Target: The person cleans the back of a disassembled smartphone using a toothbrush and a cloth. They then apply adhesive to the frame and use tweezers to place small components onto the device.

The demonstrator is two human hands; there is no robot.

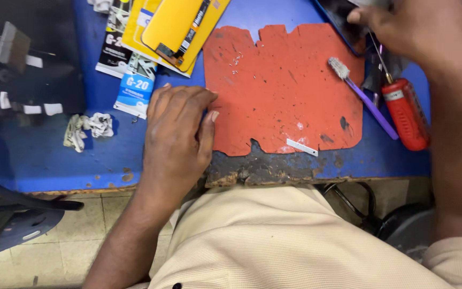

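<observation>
I see the mat [282,85] lying on the tabletop [44,160], my left hand [180,134] at its left edge, brush [362,96] and screwdriver [405,109] to its right, glue tubes [135,85] and crumpled tissue [86,128] further left

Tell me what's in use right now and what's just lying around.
In use: left hand flat at the red mat's edge; right hand on a dark phone.

Lying about: toothbrush, red screwdriver, metal strip, glue tube, yellow packet, crumpled tissue.

blue bench [38,155] | red mat [282,88] | crumpled tissue [86,128] | glue tubes [135,85] | red screwdriver [406,112]
</observation>
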